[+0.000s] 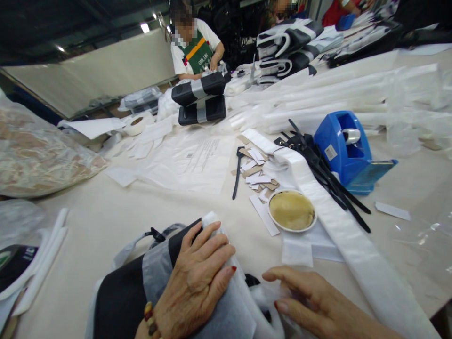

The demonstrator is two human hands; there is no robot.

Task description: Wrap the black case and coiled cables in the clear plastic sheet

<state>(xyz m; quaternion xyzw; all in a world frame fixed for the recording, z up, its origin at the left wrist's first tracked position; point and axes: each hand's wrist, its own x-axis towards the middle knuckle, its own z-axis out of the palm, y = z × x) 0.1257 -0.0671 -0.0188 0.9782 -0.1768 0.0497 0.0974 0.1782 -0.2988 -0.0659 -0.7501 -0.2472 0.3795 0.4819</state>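
A black bag (120, 294) partly covered with white tissue and clear wrap lies at the bottom of the view. My left hand (196, 278) rests on it, fingers stretched across the white wrapping, a beaded bracelet at the wrist. To its right, my right hand (314, 301) is at the crumpled clear wrapping (270, 296), thumb and forefinger apart. A thin black strap (148, 235) shows behind the bag. Beyond my right hand sits a round dish (292, 210) with a yellowish surface. The bag's lower end is cut off by the frame.
A blue tape dispenser (348, 150), black straps (325, 174) and a long white strip (328, 216) lie to the right. Card pieces (261, 179) are scattered mid-table. Wrapped black bags (201, 108) are stacked farther back, before a co-worker (197, 47). A large filled plastic bag (42, 150) stands left.
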